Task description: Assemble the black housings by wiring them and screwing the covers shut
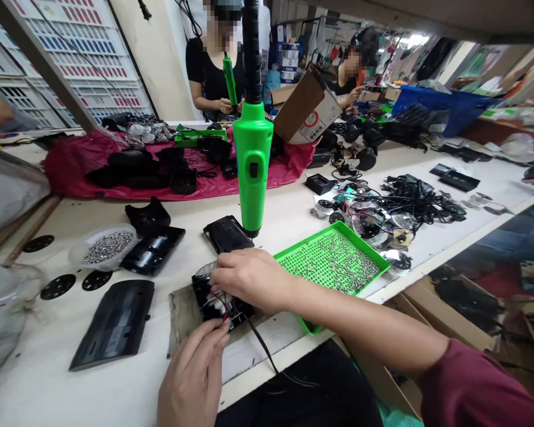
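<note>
The housing (209,312) is being supported by a pad (179,314) near the front edge of the bench (40,365). It is being touched by the left hand (196,365) and right hand (253,279), both curled; grip cannot be told. Strain is being risked on the wires (225,306) should the cord (261,341), trailing over the edge, be snagged.
</note>
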The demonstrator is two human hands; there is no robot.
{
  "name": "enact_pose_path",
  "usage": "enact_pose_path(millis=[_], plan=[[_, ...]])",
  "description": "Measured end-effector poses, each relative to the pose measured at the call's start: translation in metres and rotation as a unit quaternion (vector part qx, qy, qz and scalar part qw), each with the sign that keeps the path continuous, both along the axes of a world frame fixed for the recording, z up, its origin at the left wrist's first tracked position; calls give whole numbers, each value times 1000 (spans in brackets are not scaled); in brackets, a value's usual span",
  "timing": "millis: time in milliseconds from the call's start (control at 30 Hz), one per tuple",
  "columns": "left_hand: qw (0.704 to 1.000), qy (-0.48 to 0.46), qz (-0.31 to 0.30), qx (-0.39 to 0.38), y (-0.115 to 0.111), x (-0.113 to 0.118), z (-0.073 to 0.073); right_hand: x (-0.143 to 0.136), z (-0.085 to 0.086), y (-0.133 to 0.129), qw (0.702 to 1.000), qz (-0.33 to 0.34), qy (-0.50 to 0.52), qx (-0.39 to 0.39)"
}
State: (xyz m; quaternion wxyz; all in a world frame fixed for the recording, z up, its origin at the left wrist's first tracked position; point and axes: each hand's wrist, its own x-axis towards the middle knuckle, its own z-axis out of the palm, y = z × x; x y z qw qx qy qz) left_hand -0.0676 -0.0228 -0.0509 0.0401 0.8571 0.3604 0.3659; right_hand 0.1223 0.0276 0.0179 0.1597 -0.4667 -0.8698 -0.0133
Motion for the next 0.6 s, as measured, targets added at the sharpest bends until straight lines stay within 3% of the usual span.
enact_pose_path(millis=[133, 267, 433, 600], plan=[[1000, 0, 8, -10, 0, 0, -2, -3, 7, 12, 990, 3, 72, -120], [1000, -2, 15, -21, 1, 0, -3, -5, 10, 15, 990, 32, 79, -112], [999, -7, 15, -35, 0, -2, -4, 1, 11, 13, 986, 2, 84, -144], [997, -19, 14, -71, -3, -7, -11, 20, 14, -13, 958, -52, 233, -157]])
